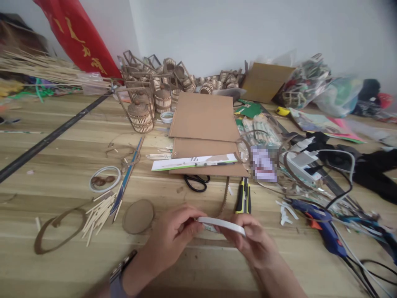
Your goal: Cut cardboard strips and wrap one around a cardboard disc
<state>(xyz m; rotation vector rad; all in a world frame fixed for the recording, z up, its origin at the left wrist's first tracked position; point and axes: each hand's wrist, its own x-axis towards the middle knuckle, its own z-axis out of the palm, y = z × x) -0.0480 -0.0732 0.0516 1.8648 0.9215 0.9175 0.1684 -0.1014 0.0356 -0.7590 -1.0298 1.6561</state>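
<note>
Holding the white ring (221, 224) steady likely calls for light, even pressure: the left grip (173, 234) pinches its left end, the right grip (254, 238) its right, above the desk (71, 145) toward the near edge; keep both clear of the utility knife (243, 198) just beyond.

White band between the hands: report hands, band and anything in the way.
Left hand, right hand: both gripping, one each side. White band: held between them, curved. Yellow-and-black cutter: on table, just beyond right hand.
</note>
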